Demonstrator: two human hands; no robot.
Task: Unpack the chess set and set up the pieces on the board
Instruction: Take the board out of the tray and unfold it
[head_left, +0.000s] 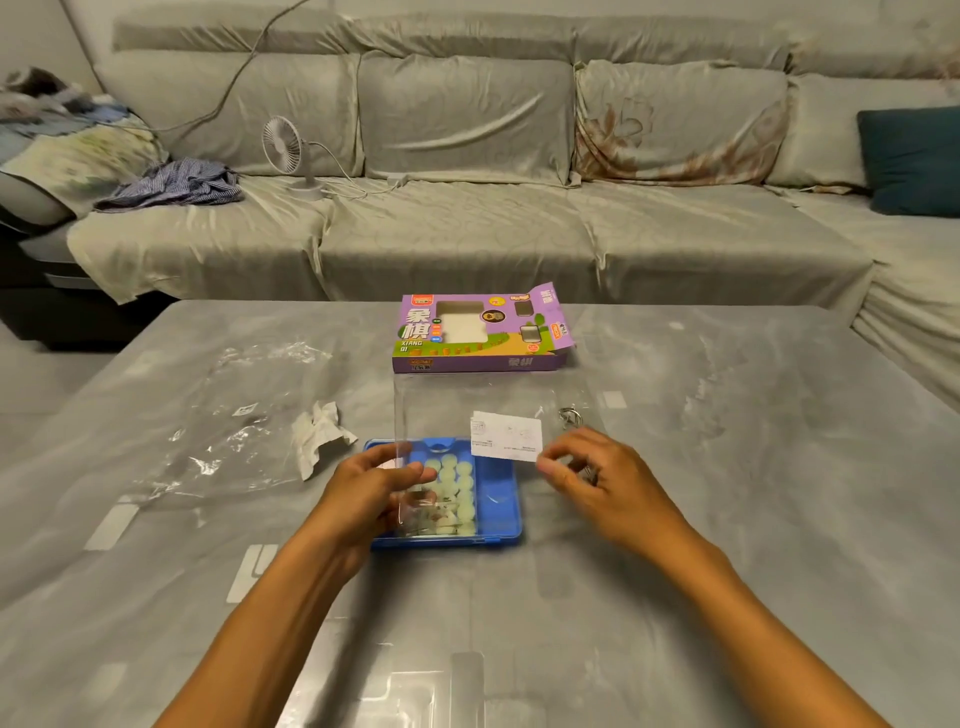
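Note:
A blue plastic tray (501, 506) lies on the grey table and holds several pale round chess pieces (456, 488). Over it I hold a clear plastic bag (467, 410) with a white label (506, 435). My left hand (371, 491) grips the bag's lower left part above the tray. My right hand (602, 475) pinches the bag's right edge just below the label. Behind the tray lies the purple chess box (480, 332) with its end flap open.
Crumpled clear plastic wrap (228, 431) and a crumpled white paper (317, 434) lie on the table to the left. A small metal ring (569, 417) sits right of the bag. A grey sofa (467, 228) with a small fan (285, 150) stands beyond the table.

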